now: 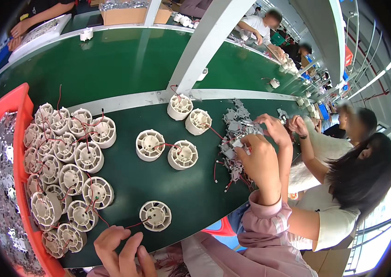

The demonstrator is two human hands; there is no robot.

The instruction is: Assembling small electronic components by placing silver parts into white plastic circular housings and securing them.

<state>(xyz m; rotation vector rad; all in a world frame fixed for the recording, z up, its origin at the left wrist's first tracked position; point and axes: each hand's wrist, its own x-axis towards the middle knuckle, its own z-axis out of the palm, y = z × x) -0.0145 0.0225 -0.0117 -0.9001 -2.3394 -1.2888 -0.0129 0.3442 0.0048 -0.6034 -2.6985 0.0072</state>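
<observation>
My right hand [262, 164] reaches into a heap of small grey metal parts with thin wires [236, 124]. Its thumb and fingers are curled in at the heap's near right side, and what they grip is hidden. At the near edge of the table, my left hand [124, 254] has its fingers bent and apart. Beside its fingertips ends the thin red wire of a white round slotted housing [155, 215]. Further off stand two more such housings, a left one [149, 145] and a right one [182, 155], with wires between them.
Many white housings [72, 180] crowd the left, next to a red bin [24, 184] of shiny metal pieces. Two more housings [180, 107] stand near a white post [204, 51]. A co-worker's hand [276, 129] is at the heap's far right. Beyond the rail lies a green belt [112, 60].
</observation>
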